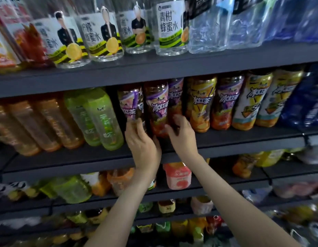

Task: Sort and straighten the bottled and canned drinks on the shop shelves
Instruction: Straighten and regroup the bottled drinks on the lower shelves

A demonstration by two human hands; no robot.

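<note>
Three purple-label iced tea bottles stand side by side at the front of the middle shelf [243, 139]. The left hand [142, 143] grips the lower part of the leftmost purple bottle [129, 104], which is tilted, with fingers curled round it. The right hand [181, 134] holds the base of the rightmost purple bottle [175, 98], its fingers wrapped around it. The middle purple bottle [156, 106] stands between the two hands. Just right of these is a yellow-label iced tea bottle [201, 104], with more iced tea beyond. To the left stand green tea bottles [101, 120] and orange drink bottles [39, 125]. On the shelf above are honey water bottles [104, 32] and clear water bottles [208, 29].
</note>
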